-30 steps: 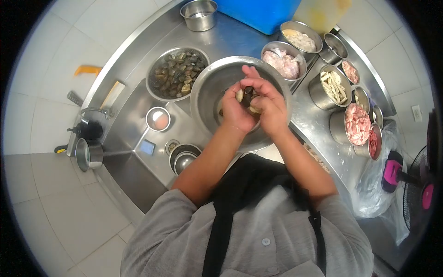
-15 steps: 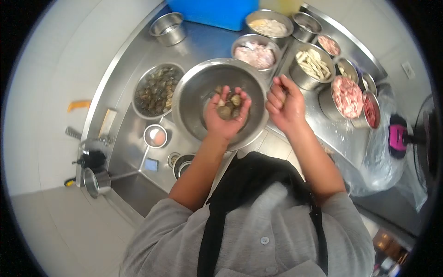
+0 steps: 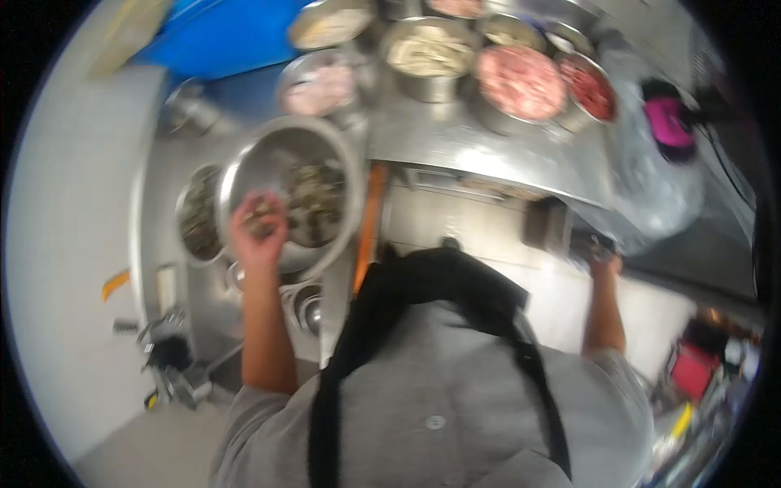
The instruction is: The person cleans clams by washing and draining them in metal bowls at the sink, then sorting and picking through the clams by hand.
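Observation:
In the left part of the view, my left hand (image 3: 260, 232) is cupped palm up around a few clams (image 3: 259, 220). It is held over a large steel bowl (image 3: 351, 175), whose bottom has more clams (image 3: 316, 203) in it. Another round steel bowl with a dark heap of shellfish (image 3: 199, 215) stands just left of it. Far to the right, my right hand (image 3: 604, 267) is stretched out low beside a dark metal box (image 3: 545, 224) below the counter's edge. Blur hides its fingers and anything between them.
Steel pots along the back hold pale strips (image 3: 431, 50), pink meat (image 3: 521, 81) and red meat (image 3: 587, 88). A blue bin (image 3: 228, 37) stands at the back left. Clear plastic (image 3: 655, 195) hangs at the right. Tiled floor (image 3: 464, 224) shows between counter and apron.
My right hand has left the bowl's side and reached far right and down. My left hand still cups clams over the bowl. The view has turned to the right and blurred.

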Demonstrator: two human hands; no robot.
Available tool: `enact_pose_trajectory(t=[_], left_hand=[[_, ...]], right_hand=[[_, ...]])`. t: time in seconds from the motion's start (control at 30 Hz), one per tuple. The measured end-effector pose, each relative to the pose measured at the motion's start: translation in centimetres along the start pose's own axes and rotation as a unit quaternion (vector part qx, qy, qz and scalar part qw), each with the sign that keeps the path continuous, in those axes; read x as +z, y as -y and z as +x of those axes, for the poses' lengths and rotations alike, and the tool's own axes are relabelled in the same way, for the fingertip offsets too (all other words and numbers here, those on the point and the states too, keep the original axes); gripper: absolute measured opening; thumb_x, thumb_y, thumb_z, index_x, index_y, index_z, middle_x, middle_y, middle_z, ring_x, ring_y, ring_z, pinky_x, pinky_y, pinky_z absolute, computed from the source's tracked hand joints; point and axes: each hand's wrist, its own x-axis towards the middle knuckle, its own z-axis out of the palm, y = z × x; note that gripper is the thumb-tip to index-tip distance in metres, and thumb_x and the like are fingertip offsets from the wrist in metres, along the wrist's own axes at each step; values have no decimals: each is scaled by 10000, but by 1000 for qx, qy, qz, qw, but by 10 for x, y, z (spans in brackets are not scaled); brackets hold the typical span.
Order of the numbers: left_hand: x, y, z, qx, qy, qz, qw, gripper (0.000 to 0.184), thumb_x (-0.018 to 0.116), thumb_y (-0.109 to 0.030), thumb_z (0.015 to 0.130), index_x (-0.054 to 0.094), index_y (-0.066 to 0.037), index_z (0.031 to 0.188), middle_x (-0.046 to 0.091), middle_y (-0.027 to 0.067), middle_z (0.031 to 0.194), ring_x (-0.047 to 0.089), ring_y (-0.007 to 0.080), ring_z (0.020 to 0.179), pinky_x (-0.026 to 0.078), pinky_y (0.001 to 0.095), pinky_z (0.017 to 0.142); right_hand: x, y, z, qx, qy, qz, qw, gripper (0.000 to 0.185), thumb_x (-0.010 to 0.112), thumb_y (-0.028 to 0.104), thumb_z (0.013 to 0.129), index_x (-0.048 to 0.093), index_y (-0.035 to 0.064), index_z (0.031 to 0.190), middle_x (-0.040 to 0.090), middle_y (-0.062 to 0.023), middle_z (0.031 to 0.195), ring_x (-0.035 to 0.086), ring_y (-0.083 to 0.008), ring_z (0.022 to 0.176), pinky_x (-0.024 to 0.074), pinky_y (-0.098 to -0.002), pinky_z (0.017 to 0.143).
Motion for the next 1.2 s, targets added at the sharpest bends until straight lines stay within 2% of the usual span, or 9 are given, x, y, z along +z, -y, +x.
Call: enact_pose_trajectory(t=[0.23, 0.37, 0.47, 0.53, 0.7, 0.77, 0.87, 1.0, 1.2], left_hand=[[27, -50, -18, 126, 58, 30, 990, 254, 594, -96, 884, 522, -147, 1122, 577, 78, 946, 539, 149, 667, 360, 200, 436], [-17, -150, 22, 356, -148, 257, 886, 392, 636, -88, 828, 541, -140, 1204, 589, 77, 896, 548, 142, 656, 391, 234, 440], [-55, -201, 55, 405, -309, 497, 702, 323, 655, -110, 795, 641, -107, 1118, 644, 108, 862, 616, 187, 723, 488, 308, 538], [-64, -210, 60, 464, -318, 701, 438, 232, 692, -142, 753, 702, -63, 970, 681, 145, 866, 658, 247, 813, 524, 360, 698], [16, -112, 27, 474, -148, 718, 488, 257, 702, -174, 726, 707, -59, 955, 679, 152, 938, 658, 305, 856, 511, 378, 801], [29, -45, 41, 268, -18, 795, 544, 386, 705, -295, 753, 676, -81, 1073, 655, 150, 1050, 612, 286, 1027, 476, 375, 903], [-5, 13, 99, 180, -21, 923, 339, 703, 744, -498, 692, 567, -118, 1256, 492, 285, 1268, 490, 393, 1204, 427, 415, 981], [17, 73, 62, 197, -33, 924, 327, 806, 731, -548, 683, 499, -120, 1326, 442, 327, 1291, 465, 444, 1204, 428, 427, 976], [19, 108, 56, -1, -72, 817, 573, 558, 651, -446, 801, 592, -72, 1211, 562, 235, 1205, 565, 335, 1106, 448, 433, 927]], right_hand=[[127, 14, -61, 59, 50, 22, 997, 496, 420, 196, 967, 347, -53, 1390, 451, -195, 1350, 488, -373, 1217, 441, -453, 1014], [216, 21, -131, 83, 197, -71, 974, 440, 478, 188, 956, 418, -90, 1290, 539, -228, 1155, 596, -323, 988, 526, -414, 863], [262, 45, -211, 120, 275, -161, 940, 308, 534, 196, 929, 502, -54, 1106, 575, -147, 910, 602, -268, 814, 510, -341, 703], [286, 52, -242, 142, 253, -186, 939, 321, 546, 191, 921, 514, -55, 1125, 578, -157, 899, 606, -251, 786, 506, -327, 651], [359, 64, -337, 15, 381, -313, 870, 280, 600, 150, 902, 553, -13, 1123, 619, -97, 828, 595, -155, 614, 513, -286, 545], [397, 53, -379, -52, 501, -336, 796, 290, 628, 182, 889, 565, 13, 1117, 615, -70, 800, 567, -113, 575, 464, -255, 495], [447, 42, -445, -110, 539, -372, 748, 419, 673, 250, 866, 525, -10, 1161, 599, -84, 758, 514, -96, 548, 426, -257, 479], [466, 12, -450, -163, 530, -400, 729, 382, 633, 223, 871, 537, -44, 1126, 639, -207, 874, 622, -310, 780, 489, -377, 709], [462, 9, -460, -226, 511, -341, 756, 295, 581, 191, 893, 538, -31, 1083, 635, -211, 827, 633, -312, 689, 501, -392, 651]])
